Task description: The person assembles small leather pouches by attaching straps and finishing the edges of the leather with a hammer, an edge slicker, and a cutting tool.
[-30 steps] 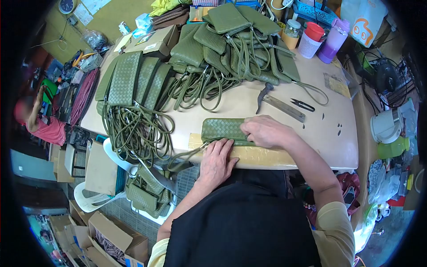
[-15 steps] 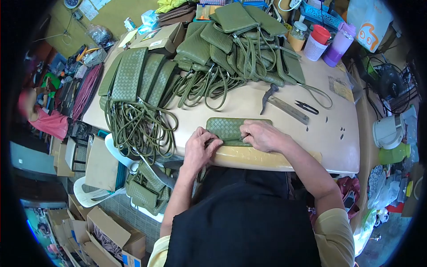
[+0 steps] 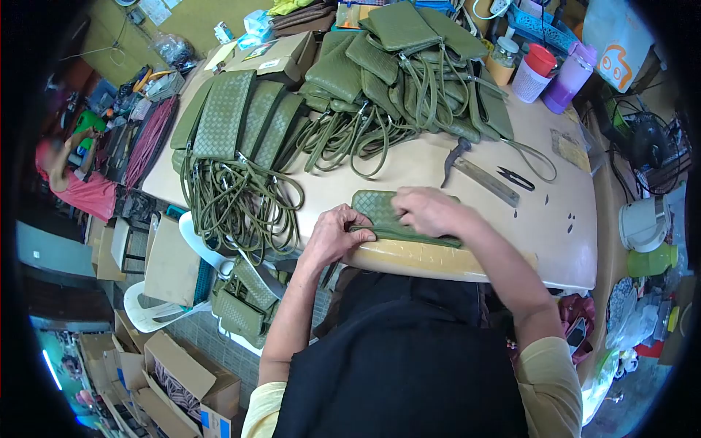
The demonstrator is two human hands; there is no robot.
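A green woven pouch (image 3: 374,207) lies flat at the front edge of the table, its zipper side toward me. My left hand (image 3: 339,232) grips the pouch's near left corner between thumb and fingers. Over the middle of the pouch is my right hand (image 3: 429,212), its fingers curled and closed and slightly blurred. Whatever those fingers hold, if anything, is hidden beneath them. Tan tape (image 3: 431,257) covers the table edge just below the pouch.
Green pouches with cord straps (image 3: 241,197) stand at left, and more pouches (image 3: 380,73) are heaped at the back. A hammer (image 3: 456,153), a metal bar (image 3: 485,181) and thread snips (image 3: 515,177) lie at right. Bottles (image 3: 569,78) stand behind. Someone in pink (image 3: 84,191) is far left.
My right hand has lifted from the zipper edge and moved up over the pouch's middle. My left hand still grips the left corner. The view has shifted slightly.
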